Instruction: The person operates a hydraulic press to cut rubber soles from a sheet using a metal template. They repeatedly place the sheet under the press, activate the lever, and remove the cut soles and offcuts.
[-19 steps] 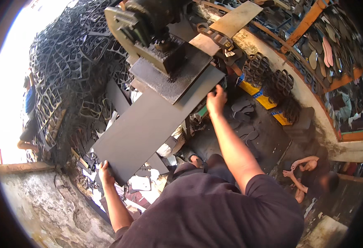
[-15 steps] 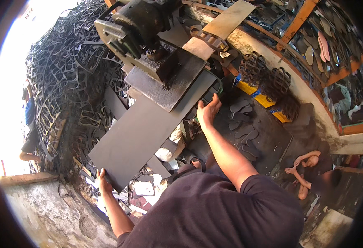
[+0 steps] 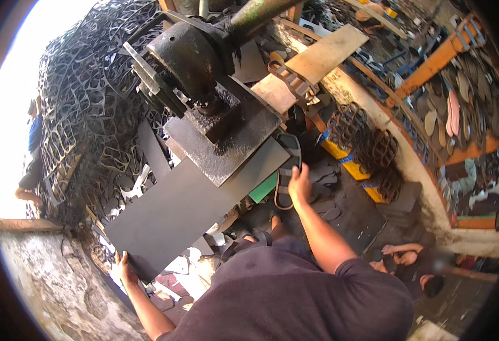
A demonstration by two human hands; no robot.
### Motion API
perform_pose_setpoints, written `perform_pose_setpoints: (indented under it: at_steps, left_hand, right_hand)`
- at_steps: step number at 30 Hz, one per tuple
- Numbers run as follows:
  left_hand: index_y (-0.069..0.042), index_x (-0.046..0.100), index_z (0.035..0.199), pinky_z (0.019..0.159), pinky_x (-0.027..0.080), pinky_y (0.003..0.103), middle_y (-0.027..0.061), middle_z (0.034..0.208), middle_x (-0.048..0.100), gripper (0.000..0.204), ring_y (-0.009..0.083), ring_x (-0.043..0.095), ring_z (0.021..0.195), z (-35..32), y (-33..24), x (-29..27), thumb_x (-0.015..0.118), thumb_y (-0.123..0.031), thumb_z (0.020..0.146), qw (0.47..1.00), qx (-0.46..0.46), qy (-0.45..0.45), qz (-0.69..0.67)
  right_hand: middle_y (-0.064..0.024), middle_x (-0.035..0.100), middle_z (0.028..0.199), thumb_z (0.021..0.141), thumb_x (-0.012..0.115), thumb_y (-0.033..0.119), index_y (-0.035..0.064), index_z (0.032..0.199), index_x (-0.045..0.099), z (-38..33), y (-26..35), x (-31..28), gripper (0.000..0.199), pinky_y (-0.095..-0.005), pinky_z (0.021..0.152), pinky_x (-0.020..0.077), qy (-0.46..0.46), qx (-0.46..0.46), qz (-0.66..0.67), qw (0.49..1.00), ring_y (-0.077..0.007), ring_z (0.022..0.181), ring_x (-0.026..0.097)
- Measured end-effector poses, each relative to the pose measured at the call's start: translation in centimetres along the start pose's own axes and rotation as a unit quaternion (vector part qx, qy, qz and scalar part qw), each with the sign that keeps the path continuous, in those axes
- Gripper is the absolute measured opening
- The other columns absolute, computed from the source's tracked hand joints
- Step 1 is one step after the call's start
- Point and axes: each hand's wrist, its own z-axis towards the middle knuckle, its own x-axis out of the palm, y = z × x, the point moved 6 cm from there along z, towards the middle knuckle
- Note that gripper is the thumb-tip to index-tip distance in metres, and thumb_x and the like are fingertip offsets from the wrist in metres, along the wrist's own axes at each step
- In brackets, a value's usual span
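Note:
A long dark grey sheet runs slantwise, its far part under the square metal plate of a press. At its near left corner, my left hand grips the edge, thumb on top. My right hand is closed on a sole-shaped cutting die, a dark open outline with crossbars. The die stands tilted beside the sheet's right end, over a green board. My palm and fingers partly hide the die's right side.
A heap of cut-out sheet scraps rises at the left. Behind the press lies a wooden plank with another die on it. Strapped sandal uppers sit on yellow boxes at the right. Another person sits at lower right.
My right hand has drawn the die away from the press plate, out past the sheet's right edge. More of the green board shows. My left hand keeps its hold on the sheet's corner.

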Motion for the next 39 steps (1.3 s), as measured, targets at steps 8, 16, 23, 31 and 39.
perform_pose_setpoints:
  at_steps: [8,16,23,31,39]
  left_hand:
    - [-0.003,0.048,0.153,0.109,0.042,0.033,0.0083,0.143,0.061,0.056,0.0193,0.057,0.127,-4.9,4.0,1.5,0.066,-0.012,0.101,0.999,0.028,-0.017,-0.034]
    - [-0.004,0.054,0.148,0.103,0.047,0.034,0.0069,0.135,0.065,0.05,0.0184,0.06,0.12,-11.4,6.4,5.5,0.066,-0.012,0.1,0.995,0.016,-0.071,-0.072]
    - [-0.008,0.055,0.149,0.102,0.048,0.036,0.0065,0.135,0.065,0.051,0.0203,0.06,0.12,-14.6,9.2,7.4,0.067,-0.012,0.1,0.987,-0.033,-0.097,-0.125]
    - [-0.006,0.045,0.155,0.1,0.051,0.036,0.0098,0.135,0.064,0.059,0.0214,0.063,0.115,-11.0,8.8,22.4,0.067,-0.011,0.1,0.984,-0.033,0.008,-0.177]
    - [-0.005,0.04,0.159,0.115,0.038,0.041,0.0095,0.151,0.055,0.065,0.0224,0.052,0.135,-10.3,8.0,40.9,0.069,-0.016,0.101,0.951,-0.105,0.084,-0.279]
  right_hand:
    - [-0.0277,0.07,0.11,0.106,0.051,0.035,0.0085,0.123,0.066,20.2,9.3,-4.0,0.035,-0.0572,0.087,0.0495,-0.014,-0.181,-0.121,0.976,-0.051,0.106,0.063]
    - [-0.023,0.07,0.116,0.096,0.067,0.04,0.0055,0.119,0.068,32.1,16.6,7.0,0.041,-0.051,0.104,0.045,0.049,-0.306,-0.151,0.939,-0.0415,0.116,0.062]
    - [-0.0177,0.069,0.114,0.09,0.074,0.04,0.0074,0.105,0.069,31.9,15.2,7.6,0.037,-0.0506,0.094,0.0499,0.036,-0.361,-0.236,0.901,-0.04,0.11,0.063]
    - [-0.0151,0.068,0.1,0.097,0.066,0.034,0.0056,0.101,0.073,26.7,17.8,-2.1,0.029,-0.0517,0.084,0.0519,-0.036,-0.459,-0.19,0.867,-0.0389,0.099,0.064]
    - [-0.0208,0.061,0.122,0.093,0.068,0.053,0.0101,0.102,0.072,23.1,14.3,2.9,0.044,-0.054,0.099,0.0458,0.01,-0.392,-0.189,0.9,-0.0427,0.116,0.057]
